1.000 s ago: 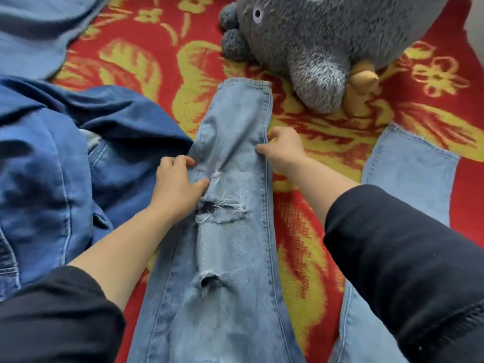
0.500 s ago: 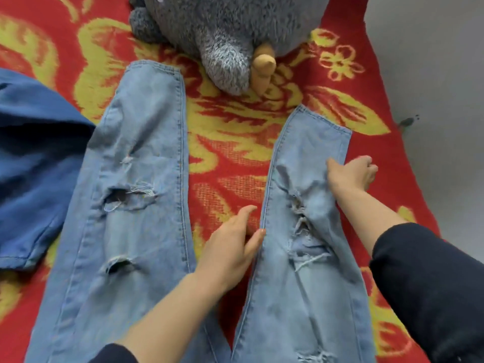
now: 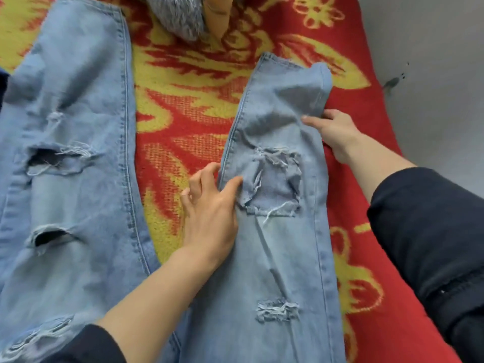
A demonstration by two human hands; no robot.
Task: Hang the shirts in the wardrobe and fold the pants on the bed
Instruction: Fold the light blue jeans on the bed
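Note:
Light blue ripped jeans (image 3: 78,106) lie spread on the red and yellow bed cover (image 3: 183,113), legs pointing away from me. My left hand (image 3: 209,208) pinches the inner seam of the right leg (image 3: 282,244) beside a frayed knee hole. My right hand (image 3: 332,132) grips that leg's outer edge near the cuff, and the cuff corner is lifted and curled over. The left leg lies flat with two torn holes.
A grey plush toy (image 3: 183,19) with a tan part sits at the top edge, just beyond the leg cuffs. The bed's right edge runs diagonally, with grey floor (image 3: 432,74) past it. A sliver of darker blue cloth shows at the far left.
Both hands moved from the left leg to the right leg. My right hand now lifts the outer edge near the cuff; my left hand has closed on the inner seam. The view shifted right.

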